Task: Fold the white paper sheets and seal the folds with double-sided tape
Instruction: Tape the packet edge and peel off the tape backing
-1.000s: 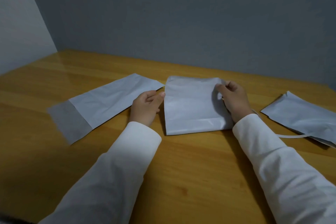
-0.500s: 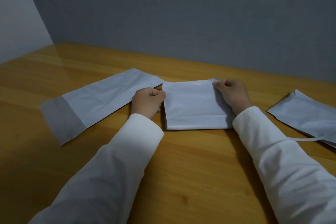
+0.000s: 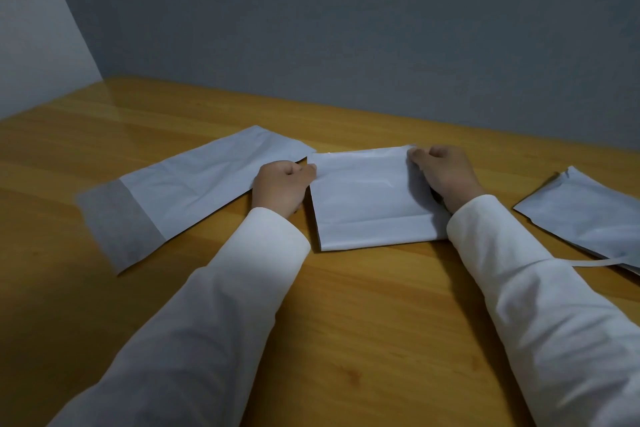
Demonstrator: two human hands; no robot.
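A folded white sheet (image 3: 363, 198) lies flat in the middle of the wooden table (image 3: 346, 340). My left hand (image 3: 280, 186) is curled into a fist at the sheet's left edge, thumb touching the upper left corner. My right hand (image 3: 441, 173) pinches the sheet's upper right corner with curled fingers. A shiny strip runs along the sheet's far edge. A long unfolded white sheet (image 3: 194, 187) with a greyer end band lies to the left.
A pile of folded white sheets (image 3: 585, 215) sits at the right edge of the table, with a thin white strip (image 3: 595, 263) trailing from it. Grey walls close off the table at the back and left.
The upper flap of the middle sheet has come down flat, making the sheet shorter. Both hands shifted to its far corners, and my left hand curled into a fist.
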